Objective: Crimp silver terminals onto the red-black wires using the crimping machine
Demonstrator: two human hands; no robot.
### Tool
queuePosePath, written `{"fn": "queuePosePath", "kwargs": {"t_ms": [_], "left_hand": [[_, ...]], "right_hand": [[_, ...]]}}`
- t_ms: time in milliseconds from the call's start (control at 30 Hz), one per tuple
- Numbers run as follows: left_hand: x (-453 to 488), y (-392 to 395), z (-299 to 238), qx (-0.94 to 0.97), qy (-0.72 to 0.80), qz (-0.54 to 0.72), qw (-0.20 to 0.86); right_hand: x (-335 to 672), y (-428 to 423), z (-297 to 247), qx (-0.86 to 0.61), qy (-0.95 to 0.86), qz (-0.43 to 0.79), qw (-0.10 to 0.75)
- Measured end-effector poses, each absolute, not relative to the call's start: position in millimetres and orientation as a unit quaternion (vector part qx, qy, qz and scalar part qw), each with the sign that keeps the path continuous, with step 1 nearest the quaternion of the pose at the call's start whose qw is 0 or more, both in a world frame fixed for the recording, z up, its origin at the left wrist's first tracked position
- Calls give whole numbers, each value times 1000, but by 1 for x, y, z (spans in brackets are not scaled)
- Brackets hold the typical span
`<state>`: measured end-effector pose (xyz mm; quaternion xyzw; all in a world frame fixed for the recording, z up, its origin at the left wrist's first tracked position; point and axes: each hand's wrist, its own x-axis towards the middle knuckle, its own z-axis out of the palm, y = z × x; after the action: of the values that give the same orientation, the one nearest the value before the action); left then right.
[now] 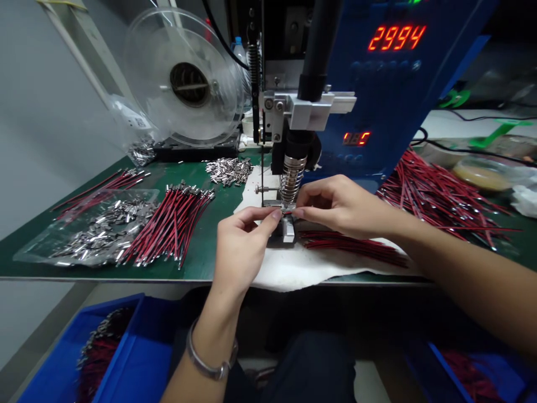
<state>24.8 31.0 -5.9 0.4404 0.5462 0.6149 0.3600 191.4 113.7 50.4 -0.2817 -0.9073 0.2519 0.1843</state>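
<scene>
My left hand [243, 246] is closed in a pinch at the small metal fixture [288, 230] under the machine's spring-wrapped head [292, 173]. What its thumb and finger hold is too small to make out. From the right, my right hand [342, 207] pinches a short bit of red wire [288, 211] at the same spot, fingertips nearly meeting the left ones. Below my right hand lies a bundle of red and black wires [352, 247] on a white cloth [289, 274]. To the left of my left hand is a pile of red wires with metal ends [172, 224].
Loose metal caps [229, 170] lie behind the left pile, and a clear bag [104, 229] holds more. A large wire heap [440, 196] is at right, beside the blue machine housing [361, 112]. A clear reel [188, 78] stands behind. Blue bins [138, 347] sit below the table.
</scene>
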Motion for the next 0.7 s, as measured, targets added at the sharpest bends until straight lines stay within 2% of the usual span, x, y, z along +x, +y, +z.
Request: {"fn": "queuePosePath", "kwargs": {"t_ms": [700], "left_hand": [[26, 31, -4, 429, 538, 623, 373]], "right_hand": [[192, 110, 51, -299, -898, 264, 183]]}}
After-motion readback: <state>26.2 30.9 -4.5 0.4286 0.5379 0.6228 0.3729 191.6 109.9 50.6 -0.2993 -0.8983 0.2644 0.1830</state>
